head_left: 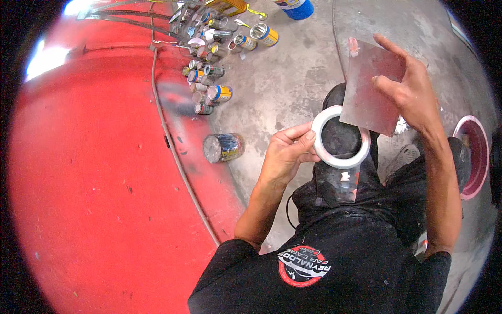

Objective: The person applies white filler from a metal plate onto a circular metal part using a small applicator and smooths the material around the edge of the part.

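Note:
My left hand (290, 152) is closed on the left rim of a white ring (320, 148), thumb on top. The ring is held over my dark trousers, which show through its open middle. My right hand (410, 86) grips a thin grey-brown sheet (366, 86), apparently sandpaper, between thumb and fingers. A pinkish smear marks its upper left corner. The sheet's lower edge overlaps the ring's upper right side in this view; whether they touch I cannot tell. On my lap lies a dark, shiny rectangular piece (337, 184) with a small white bit on it.
A red wall (94, 183) with a pipe (175, 144) along it fills the left side. Several paint cans (219, 93) stand at its foot, and a paint-stained can (224, 148) lies nearer me. A pinkish-rimmed tub (483, 141) is at right, a blue bucket (299, 10) far ahead.

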A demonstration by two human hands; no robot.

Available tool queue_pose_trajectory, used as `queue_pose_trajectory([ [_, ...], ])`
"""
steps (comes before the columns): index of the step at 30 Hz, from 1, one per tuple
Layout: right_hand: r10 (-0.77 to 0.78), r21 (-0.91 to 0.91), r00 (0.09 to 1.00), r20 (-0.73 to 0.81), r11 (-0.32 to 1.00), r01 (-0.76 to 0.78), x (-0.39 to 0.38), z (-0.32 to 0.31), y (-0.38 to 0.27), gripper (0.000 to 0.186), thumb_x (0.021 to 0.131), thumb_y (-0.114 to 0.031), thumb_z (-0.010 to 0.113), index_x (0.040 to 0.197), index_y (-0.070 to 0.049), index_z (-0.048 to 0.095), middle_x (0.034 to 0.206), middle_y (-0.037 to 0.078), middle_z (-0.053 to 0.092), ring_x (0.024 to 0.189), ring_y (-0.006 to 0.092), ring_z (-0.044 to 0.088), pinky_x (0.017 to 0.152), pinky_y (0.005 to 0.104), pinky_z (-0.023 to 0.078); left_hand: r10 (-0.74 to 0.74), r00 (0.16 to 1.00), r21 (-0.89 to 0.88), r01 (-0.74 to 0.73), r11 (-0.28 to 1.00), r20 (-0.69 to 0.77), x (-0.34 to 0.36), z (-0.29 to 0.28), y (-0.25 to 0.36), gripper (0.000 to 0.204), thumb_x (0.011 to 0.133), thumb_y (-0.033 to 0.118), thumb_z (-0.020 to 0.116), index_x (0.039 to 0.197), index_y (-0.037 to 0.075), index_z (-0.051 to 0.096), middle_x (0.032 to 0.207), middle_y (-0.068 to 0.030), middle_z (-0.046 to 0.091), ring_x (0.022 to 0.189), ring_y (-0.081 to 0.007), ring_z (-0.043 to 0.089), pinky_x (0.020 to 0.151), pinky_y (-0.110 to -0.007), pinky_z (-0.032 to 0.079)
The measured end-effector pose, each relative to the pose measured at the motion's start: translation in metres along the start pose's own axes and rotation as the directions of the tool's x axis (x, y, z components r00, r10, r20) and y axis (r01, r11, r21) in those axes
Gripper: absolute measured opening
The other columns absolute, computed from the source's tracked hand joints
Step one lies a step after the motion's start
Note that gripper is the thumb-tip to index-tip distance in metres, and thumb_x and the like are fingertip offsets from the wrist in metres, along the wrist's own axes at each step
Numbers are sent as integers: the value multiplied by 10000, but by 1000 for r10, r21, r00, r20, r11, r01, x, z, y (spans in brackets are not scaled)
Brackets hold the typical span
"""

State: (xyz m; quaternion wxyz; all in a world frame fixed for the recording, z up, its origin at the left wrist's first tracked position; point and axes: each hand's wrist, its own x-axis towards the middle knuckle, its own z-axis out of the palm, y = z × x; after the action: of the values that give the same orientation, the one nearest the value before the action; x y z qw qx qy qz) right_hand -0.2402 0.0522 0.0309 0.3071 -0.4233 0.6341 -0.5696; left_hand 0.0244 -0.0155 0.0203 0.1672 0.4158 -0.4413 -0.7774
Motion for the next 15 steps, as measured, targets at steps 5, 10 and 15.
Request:
queue_pose_trajectory([
  [5, 8, -32, 1000, 24, 999, -8, 3, -1, -4, 644, 703, -49, 600, 1329, 30, 475, 1086, 121, 631, 997, 175, 587, 939, 299, 427, 9, 1000, 14, -9, 1000, -11, 0, -2, 0, 354, 902, 133, 602, 1197, -58, 564, 935, -117, 681, 739, -149, 676, 629, -270, 598],
  [10, -45, 3, 999, 23, 999, 45, 1, -5, 9, 638, 700, -48, 592, 1321, 40, 478, 1090, 127, 629, 1005, 168, 582, 941, 300, 428, 17, 1000, 10, -17, 1000, -13, 1, -3, -2, 335, 912, 131, 586, 1190, -54, 572, 939, -119, 681, 742, -152, 677, 621, -272, 595],
  [15, -40, -42, 999, 34, 998, 42, -1, 6, 2, 635, 694, -42, 581, 1315, 44, 482, 1097, 135, 626, 1013, 178, 580, 944, 297, 426, 20, 999, 15, -20, 1000, -41, 2, -2, -5, 334, 909, 139, 600, 1190, -42, 580, 908, -94, 677, 719, -121, 655, 619, -261, 581],
])
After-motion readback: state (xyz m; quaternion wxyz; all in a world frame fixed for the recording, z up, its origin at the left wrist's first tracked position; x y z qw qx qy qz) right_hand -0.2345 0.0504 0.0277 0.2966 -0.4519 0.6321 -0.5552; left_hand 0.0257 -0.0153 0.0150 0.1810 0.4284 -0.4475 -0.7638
